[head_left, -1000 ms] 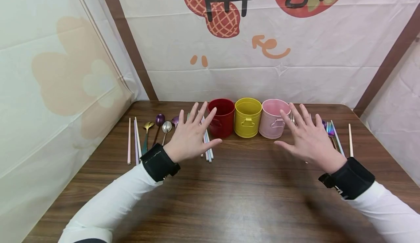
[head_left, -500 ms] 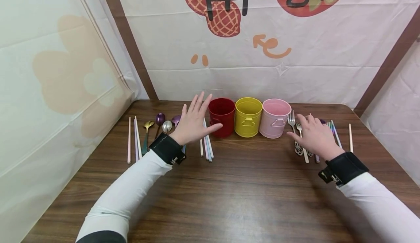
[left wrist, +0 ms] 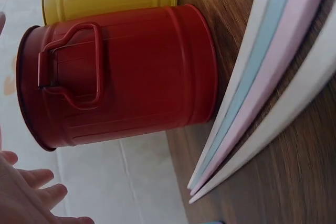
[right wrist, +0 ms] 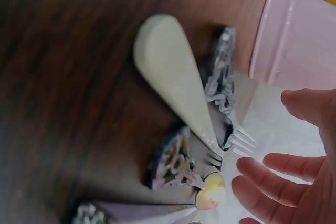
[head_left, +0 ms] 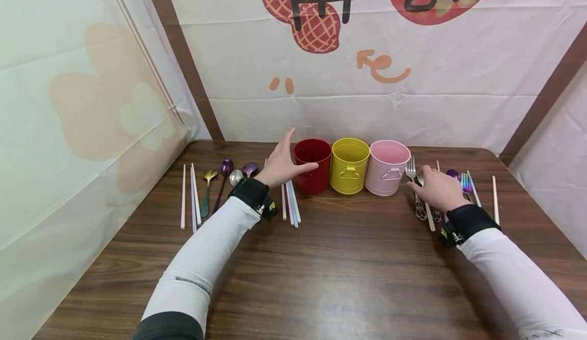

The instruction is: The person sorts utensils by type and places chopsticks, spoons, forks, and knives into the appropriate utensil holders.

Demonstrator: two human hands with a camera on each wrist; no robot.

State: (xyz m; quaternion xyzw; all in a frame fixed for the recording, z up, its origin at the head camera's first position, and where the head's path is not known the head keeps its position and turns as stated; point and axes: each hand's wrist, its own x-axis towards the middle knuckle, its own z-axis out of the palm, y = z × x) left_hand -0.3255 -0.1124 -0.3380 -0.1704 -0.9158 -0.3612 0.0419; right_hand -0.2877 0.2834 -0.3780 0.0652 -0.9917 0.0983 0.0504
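Table (head_left: 339, 289): woodgrain, printed cloth (head_left: 321, 113) behind
Row: red bucket (head_left: 316, 179), yellow bucket (head_left: 349, 179), pink bucket (head_left: 384, 179)
Left hand (head_left: 281, 165): unclasped, by red bucket
Right hand (head_left: 440, 189): unclasped, by forks (head_left: 410, 169)

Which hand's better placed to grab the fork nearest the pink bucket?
Right, probably: the right hand is open near that fork and the pink bucket; the left hand is by the red bucket.

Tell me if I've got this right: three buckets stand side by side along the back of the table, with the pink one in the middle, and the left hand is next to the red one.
Not quite: the head view shows the yellow bucket in the middle, between the red bucket and the pink bucket. The rest holds.
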